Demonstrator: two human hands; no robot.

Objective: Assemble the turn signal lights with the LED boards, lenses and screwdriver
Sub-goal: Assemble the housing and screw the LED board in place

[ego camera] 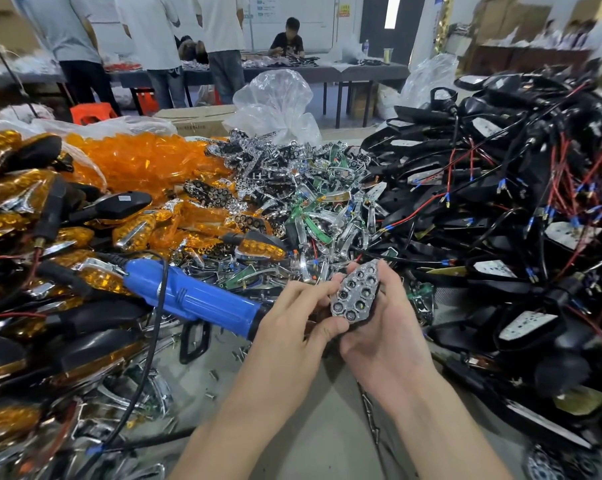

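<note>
Head view — right hand (382,327) grips chrome reflector (355,294); left hand (292,323) pinches its left edge — blue screwdriver (195,299) lies left of the chrome reflector.

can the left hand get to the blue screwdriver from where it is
Probably yes: the blue screwdriver lies in the open, its near end right at the left hand. That hand would first have to release the chrome reflector, which the right hand also holds.
</note>
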